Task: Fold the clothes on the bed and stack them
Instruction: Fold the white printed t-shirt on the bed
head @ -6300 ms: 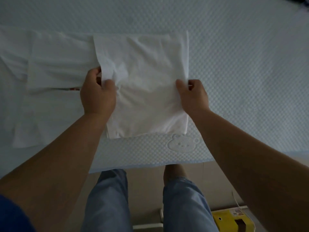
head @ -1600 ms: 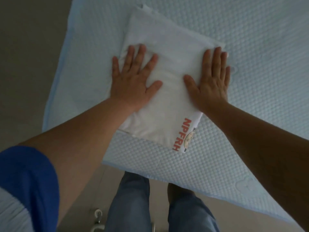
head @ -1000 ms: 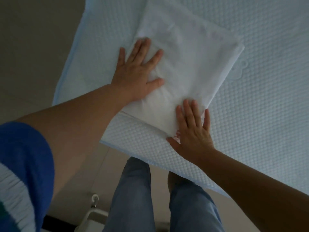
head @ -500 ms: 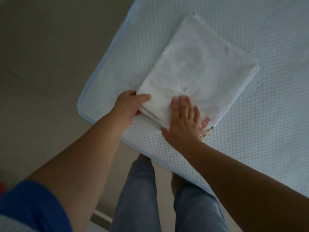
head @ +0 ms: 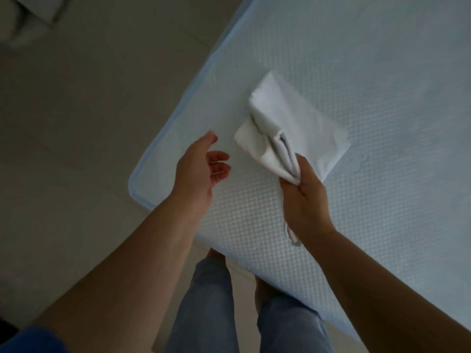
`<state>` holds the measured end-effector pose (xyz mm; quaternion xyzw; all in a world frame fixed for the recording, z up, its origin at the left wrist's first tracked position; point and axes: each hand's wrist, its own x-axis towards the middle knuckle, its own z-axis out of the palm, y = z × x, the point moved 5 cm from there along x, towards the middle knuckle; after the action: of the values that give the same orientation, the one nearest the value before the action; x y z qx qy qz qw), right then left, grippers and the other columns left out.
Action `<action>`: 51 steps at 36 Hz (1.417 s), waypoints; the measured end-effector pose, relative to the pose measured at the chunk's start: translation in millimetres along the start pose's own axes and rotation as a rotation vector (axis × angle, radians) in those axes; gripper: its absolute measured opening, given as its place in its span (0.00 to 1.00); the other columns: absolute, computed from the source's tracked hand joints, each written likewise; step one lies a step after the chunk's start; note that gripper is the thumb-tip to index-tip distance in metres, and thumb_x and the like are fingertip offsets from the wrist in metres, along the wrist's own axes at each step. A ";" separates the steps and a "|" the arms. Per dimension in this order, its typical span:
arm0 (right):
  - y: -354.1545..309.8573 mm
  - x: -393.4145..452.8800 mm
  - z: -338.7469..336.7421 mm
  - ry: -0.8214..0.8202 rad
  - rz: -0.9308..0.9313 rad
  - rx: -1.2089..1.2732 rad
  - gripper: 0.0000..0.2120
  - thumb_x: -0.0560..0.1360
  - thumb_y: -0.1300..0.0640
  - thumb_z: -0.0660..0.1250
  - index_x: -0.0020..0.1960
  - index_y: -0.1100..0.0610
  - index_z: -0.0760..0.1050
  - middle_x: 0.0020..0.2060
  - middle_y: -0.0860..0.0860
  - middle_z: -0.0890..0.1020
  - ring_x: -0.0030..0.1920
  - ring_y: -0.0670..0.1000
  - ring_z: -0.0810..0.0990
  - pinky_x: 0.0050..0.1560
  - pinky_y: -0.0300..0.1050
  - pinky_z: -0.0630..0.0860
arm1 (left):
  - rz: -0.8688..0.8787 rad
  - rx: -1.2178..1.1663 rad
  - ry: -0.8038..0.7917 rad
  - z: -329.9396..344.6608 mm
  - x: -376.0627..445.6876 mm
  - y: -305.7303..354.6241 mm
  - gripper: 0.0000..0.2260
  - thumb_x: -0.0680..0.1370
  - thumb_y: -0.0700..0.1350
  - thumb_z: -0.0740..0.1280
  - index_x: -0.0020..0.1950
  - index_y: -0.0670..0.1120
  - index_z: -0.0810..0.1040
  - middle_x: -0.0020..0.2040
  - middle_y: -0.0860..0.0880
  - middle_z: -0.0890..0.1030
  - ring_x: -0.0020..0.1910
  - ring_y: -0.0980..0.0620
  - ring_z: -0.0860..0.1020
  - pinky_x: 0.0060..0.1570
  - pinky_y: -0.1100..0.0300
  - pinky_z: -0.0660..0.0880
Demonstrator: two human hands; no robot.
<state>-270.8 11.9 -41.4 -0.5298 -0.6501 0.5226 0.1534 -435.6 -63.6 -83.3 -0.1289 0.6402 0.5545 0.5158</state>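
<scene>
- Your right hand (head: 304,197) grips the folded shirt (head: 293,128) by its near corner, seemingly lifted off the bed (head: 382,72).
- Your left hand (head: 201,166) hangs open, empty, just left of it.

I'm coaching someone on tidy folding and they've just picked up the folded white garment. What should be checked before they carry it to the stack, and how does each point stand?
1. Right hand has a firm hold on the folded white garment: ok, its fingers grip the near edge.
2. Fold keeps its shape: not ok, the layers gape open at the gripped end.
3. Left hand supports the garment: not ok, it is open and apart from the cloth.
4. Garment fully lifted off the bed: cannot tell, the far part may touch it.
5. Stack to place it on: cannot tell, none is in view.
</scene>
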 end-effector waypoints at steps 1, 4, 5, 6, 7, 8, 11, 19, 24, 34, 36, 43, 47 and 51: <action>-11.9 0.6 -12.1 -0.008 0.021 0.056 0.12 0.77 0.55 0.61 0.53 0.38 0.75 0.42 0.38 0.80 0.43 0.34 0.76 0.42 0.27 0.71 | -0.023 0.038 -0.005 0.5 0.0 0.7 0.10 0.77 0.52 0.63 0.50 0.48 0.78 0.36 0.48 0.81 0.31 0.52 0.78 0.33 0.60 0.74; -42.5 3.1 -49.6 -0.039 0.098 0.197 0.12 0.70 0.52 0.64 0.43 0.33 0.77 0.37 0.35 0.81 0.38 0.35 0.78 0.38 0.30 0.74 | -0.125 0.191 -0.109 10.6 -1.8 -1.8 0.14 0.79 0.54 0.58 0.61 0.50 0.75 0.56 0.45 0.79 0.49 0.48 0.78 0.47 0.55 0.72; -47.8 4.1 -61.8 -0.044 0.135 0.271 0.12 0.68 0.52 0.65 0.43 0.34 0.79 0.38 0.37 0.82 0.41 0.38 0.80 0.43 0.37 0.76 | -0.149 0.230 -0.131 14.4 -2.7 -2.2 0.16 0.80 0.54 0.57 0.65 0.51 0.72 0.62 0.45 0.76 0.57 0.46 0.76 0.52 0.54 0.70; -51.5 4.7 -73.6 -0.050 0.181 0.359 0.13 0.66 0.54 0.68 0.44 0.37 0.80 0.40 0.41 0.84 0.45 0.45 0.82 0.46 0.45 0.78 | -0.168 0.243 -0.137 18.3 -4.4 -1.7 0.17 0.80 0.54 0.57 0.67 0.50 0.70 0.65 0.45 0.74 0.62 0.46 0.73 0.56 0.53 0.67; -54.6 5.0 -84.2 -0.063 0.224 0.464 0.13 0.65 0.57 0.69 0.45 0.41 0.82 0.43 0.46 0.85 0.47 0.51 0.83 0.47 0.50 0.79 | -0.172 0.232 -0.141 21.7 -4.9 0.0 0.17 0.80 0.54 0.57 0.65 0.49 0.71 0.66 0.46 0.72 0.65 0.46 0.70 0.58 0.53 0.66; -57.7 5.2 -93.4 -0.088 0.261 0.574 0.14 0.64 0.58 0.69 0.47 0.45 0.83 0.45 0.50 0.85 0.48 0.56 0.83 0.45 0.51 0.80 | -0.164 0.225 -0.144 25.4 -5.0 2.2 0.14 0.80 0.54 0.59 0.62 0.49 0.72 0.65 0.48 0.73 0.66 0.46 0.69 0.59 0.53 0.64; -54.6 9.6 -114.7 -0.183 0.363 0.746 0.21 0.63 0.57 0.67 0.56 0.56 0.79 0.48 0.58 0.84 0.46 0.60 0.84 0.39 0.51 0.81 | -0.156 0.196 -0.150 32.5 3.2 1.5 0.19 0.71 0.49 0.69 0.61 0.48 0.75 0.54 0.53 0.79 0.58 0.49 0.74 0.54 0.57 0.69; 65.0 44.6 -134.8 -0.024 0.735 0.653 0.23 0.67 0.58 0.65 0.61 0.62 0.74 0.46 0.58 0.84 0.44 0.58 0.84 0.36 0.48 0.80 | -0.334 0.126 -0.233 47.8 35.1 -40.5 0.09 0.76 0.45 0.64 0.51 0.42 0.80 0.44 0.44 0.84 0.42 0.47 0.83 0.44 0.53 0.79; 121.3 67.0 -132.0 0.106 0.742 0.655 0.16 0.73 0.66 0.61 0.58 0.55 0.76 0.43 0.53 0.85 0.41 0.54 0.84 0.37 0.48 0.79 | -0.181 0.255 -0.167 68.0 45.4 -50.2 0.13 0.76 0.34 0.62 0.58 0.43 0.75 0.46 0.45 0.81 0.42 0.49 0.80 0.41 0.55 0.78; 134.7 90.8 -175.9 0.054 0.516 0.834 0.19 0.74 0.63 0.59 0.64 0.55 0.73 0.57 0.55 0.81 0.55 0.56 0.81 0.46 0.51 0.80 | 0.196 0.363 -0.324 118.0 55.5 0.1 0.07 0.75 0.43 0.67 0.51 0.53 0.79 0.47 0.54 0.84 0.47 0.55 0.82 0.43 0.59 0.79; 142.8 97.5 -179.7 0.089 0.513 0.740 0.18 0.75 0.59 0.61 0.64 0.54 0.73 0.59 0.55 0.80 0.57 0.56 0.80 0.51 0.51 0.78 | 0.217 0.468 -0.276 124.2 72.5 -0.2 0.10 0.77 0.46 0.65 0.58 0.53 0.77 0.53 0.53 0.83 0.52 0.54 0.81 0.50 0.57 0.78; 189.6 83.9 -171.9 0.204 0.668 0.371 0.17 0.72 0.51 0.71 0.57 0.56 0.75 0.50 0.51 0.82 0.48 0.50 0.82 0.46 0.46 0.79 | 0.269 1.137 -0.006 120.7 99.2 -35.8 0.21 0.77 0.54 0.64 0.65 0.45 0.70 0.60 0.46 0.77 0.55 0.46 0.76 0.48 0.61 0.66; 192.9 74.1 -161.5 0.136 0.666 0.240 0.19 0.74 0.50 0.68 0.62 0.57 0.73 0.53 0.51 0.80 0.54 0.54 0.78 0.57 0.54 0.75 | 0.340 1.400 0.093 123.6 84.8 -47.8 0.19 0.79 0.53 0.58 0.63 0.41 0.65 0.61 0.37 0.75 0.59 0.37 0.74 0.51 0.52 0.67; 191.4 69.8 -158.7 0.110 0.675 0.209 0.13 0.76 0.50 0.65 0.58 0.54 0.73 0.52 0.50 0.80 0.54 0.53 0.78 0.58 0.54 0.74 | 0.293 1.404 0.156 124.5 77.8 -50.7 0.19 0.81 0.53 0.54 0.61 0.38 0.68 0.61 0.35 0.74 0.60 0.36 0.73 0.54 0.51 0.67</action>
<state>-77.4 132.6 -162.8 -0.7235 -0.3723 0.5782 0.0600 -367.6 55.2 -156.8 0.2808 0.8912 0.0649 0.3502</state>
